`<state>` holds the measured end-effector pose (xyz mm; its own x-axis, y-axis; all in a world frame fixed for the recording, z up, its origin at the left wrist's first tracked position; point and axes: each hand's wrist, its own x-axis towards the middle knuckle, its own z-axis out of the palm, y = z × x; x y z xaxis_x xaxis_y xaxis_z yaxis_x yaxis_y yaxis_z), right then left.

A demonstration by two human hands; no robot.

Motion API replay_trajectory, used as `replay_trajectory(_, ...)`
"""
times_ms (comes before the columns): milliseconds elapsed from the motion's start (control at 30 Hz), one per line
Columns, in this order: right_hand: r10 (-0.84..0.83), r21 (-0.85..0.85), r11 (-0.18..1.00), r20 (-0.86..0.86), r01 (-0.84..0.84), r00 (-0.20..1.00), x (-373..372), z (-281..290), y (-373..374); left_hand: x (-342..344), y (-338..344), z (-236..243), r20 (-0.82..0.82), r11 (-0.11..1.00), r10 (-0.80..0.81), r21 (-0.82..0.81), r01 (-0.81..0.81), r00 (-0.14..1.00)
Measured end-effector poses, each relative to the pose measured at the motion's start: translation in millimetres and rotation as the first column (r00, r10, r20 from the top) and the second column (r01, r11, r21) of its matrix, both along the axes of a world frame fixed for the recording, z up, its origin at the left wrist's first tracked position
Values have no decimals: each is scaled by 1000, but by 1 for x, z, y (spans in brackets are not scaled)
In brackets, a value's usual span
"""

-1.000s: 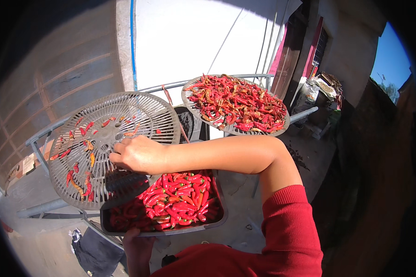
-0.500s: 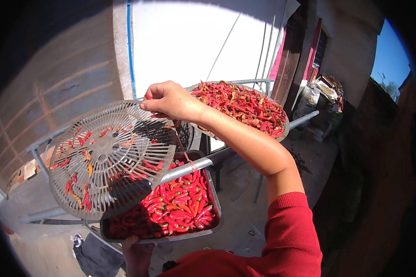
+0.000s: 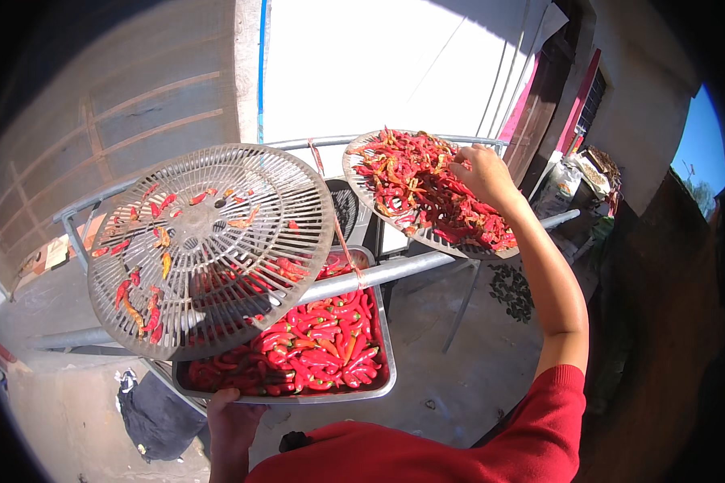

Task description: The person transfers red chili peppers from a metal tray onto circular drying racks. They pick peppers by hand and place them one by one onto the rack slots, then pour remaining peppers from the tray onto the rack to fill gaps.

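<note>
My left hand (image 3: 229,414) is closed on the near rim of a metal tray (image 3: 386,374) full of glossy fresh red chili peppers (image 3: 322,354). My right hand (image 3: 486,175) is over a heap of wrinkled red dried chilies (image 3: 411,181) on the right-hand round slatted rack (image 3: 362,189). Its fingers are bent toward the heap; whatever lies between them cannot be made out. On the left, another round slatted rack (image 3: 209,282) carries scattered dried chilies, some of them yellow-orange, and overhangs part of the tray.
Metal pipes (image 3: 379,274) run under both racks, with a red cord (image 3: 340,229) tied to them. A dark cloth bundle (image 3: 161,423) lies on the ground at lower left. Sacks (image 3: 562,187) stand by the wall at right. Behind the racks rises a white wall (image 3: 362,72).
My right hand has moved from above the left rack, where it pinched something red, rightward to the dried chili heap. My left hand stays on the tray. The view has shifted slightly.
</note>
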<state>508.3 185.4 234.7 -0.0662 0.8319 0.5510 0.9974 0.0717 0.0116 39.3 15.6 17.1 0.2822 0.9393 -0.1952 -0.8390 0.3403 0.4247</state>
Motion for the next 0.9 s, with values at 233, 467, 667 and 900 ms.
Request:
replay_trajectory(233, 749, -138, 604, -238, -785, 618, -162, 10, -45, -3, -4, -19, 21, 998, -29, 61, 27, 999)
replay_trajectory(467, 804, -324, 436, -280, -840, 525, -211, -28, -29, -4, -5, -29, 89, 999, -32, 41, 28, 996)
replay_trajectory(667, 746, -315, 535, -258, -784, 614, -224, -36, -30, -4, 7, -36, 61, 997, -71, 28, 70, 996)
replay_trajectory(900, 622, -352, 535, -451, -768, 640, -229, -14, -15, -7, 19, -47, 102, 991, -120, 66, 114, 988)
